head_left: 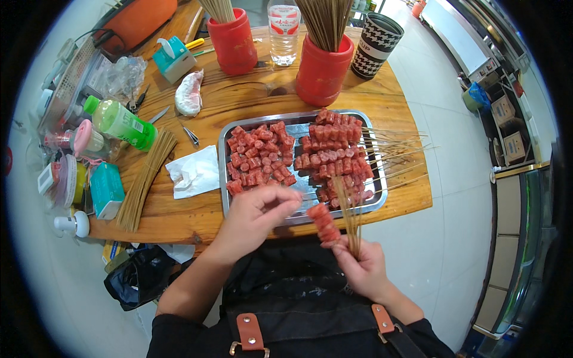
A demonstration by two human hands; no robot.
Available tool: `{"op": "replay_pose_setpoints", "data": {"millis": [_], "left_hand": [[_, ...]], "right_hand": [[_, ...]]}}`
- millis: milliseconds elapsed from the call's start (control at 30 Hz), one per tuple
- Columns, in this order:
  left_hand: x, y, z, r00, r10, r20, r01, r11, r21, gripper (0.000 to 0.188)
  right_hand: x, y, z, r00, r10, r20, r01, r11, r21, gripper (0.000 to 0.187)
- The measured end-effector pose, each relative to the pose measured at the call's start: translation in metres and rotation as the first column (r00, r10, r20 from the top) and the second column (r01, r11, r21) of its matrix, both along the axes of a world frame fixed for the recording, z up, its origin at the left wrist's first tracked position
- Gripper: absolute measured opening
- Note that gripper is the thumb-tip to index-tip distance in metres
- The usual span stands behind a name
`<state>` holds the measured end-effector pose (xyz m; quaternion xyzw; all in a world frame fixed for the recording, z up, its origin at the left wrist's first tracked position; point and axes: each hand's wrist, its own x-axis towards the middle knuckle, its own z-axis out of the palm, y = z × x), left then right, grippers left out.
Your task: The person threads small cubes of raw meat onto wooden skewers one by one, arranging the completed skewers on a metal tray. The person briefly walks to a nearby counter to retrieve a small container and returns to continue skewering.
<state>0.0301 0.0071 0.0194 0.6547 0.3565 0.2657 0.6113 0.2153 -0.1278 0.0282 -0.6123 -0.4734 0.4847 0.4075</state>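
Observation:
My right hand [361, 268] is closed around a bundle of bamboo skewers [354, 230] that point upward. The same hand holds a skewer of red meat pieces [323, 223] by its lower end. Just left of this meat is my left hand [259, 215], thumb and fingers pinched together at the tray's near edge. I cannot make out what, if anything, is between those fingertips. Behind both hands lies a metal tray [223, 143]. Its left half holds loose red meat chunks [259, 155]. On its right are stacked meat skewers [334, 149], their bare sticks jutting past the right rim.
Red tubs [322, 74] of skewers, a water bottle [283, 30] and a patterned cup [376, 48] stand behind the tray. Left of it are a white tissue [194, 172], loose skewers [146, 179], a knife [159, 115] and a green bottle [122, 122].

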Motion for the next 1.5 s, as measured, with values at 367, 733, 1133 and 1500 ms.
{"op": "replay_pose_setpoints", "data": {"millis": [367,733,1133,1500], "left_hand": [[0.0,0.015,-0.013,0.98,0.172,0.098,-0.151,0.969,-0.197,0.013],[-0.014,0.004,-0.006,0.949,0.171,0.263,0.044,0.758,-0.651,0.014],[-0.03,0.019,0.005,0.831,0.379,-0.406,0.044,0.683,0.729,0.022],[-0.017,0.011,-0.002,0.739,0.427,-0.521,0.244,0.551,0.798,0.024]], "right_hand": [[0.004,-0.004,0.0,0.999,0.026,0.027,-0.026,1.0,-0.007,0.017],[0.0,-0.004,-0.001,0.988,0.144,0.05,-0.141,0.988,-0.057,0.018],[0.001,-0.004,0.0,0.999,0.045,0.001,-0.045,0.998,-0.054,0.018],[0.0,-0.004,-0.002,0.996,0.085,-0.02,-0.087,0.994,-0.072,0.018]]}}
